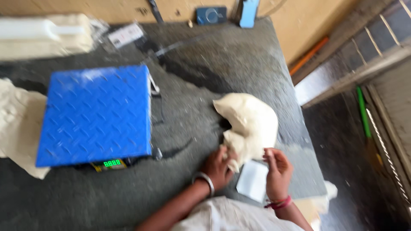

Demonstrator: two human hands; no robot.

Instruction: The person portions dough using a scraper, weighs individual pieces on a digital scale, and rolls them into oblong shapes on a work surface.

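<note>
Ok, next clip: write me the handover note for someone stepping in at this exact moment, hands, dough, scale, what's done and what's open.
Left hand: fingers pressed into the near end of the dough lump, gripping it.
Right hand: at the dough's near right edge, fingertips on or just off it; blur hides the contact. A flat white scraper-like piece lies under that hand.
Dough lump sits on the dark stone counter, right of the blue platform scale.
Done: scale is switched on, green digits lit; platform is bare.
Left: nothing is on the scale yet. More dough lies at the counter's far left.
</note>
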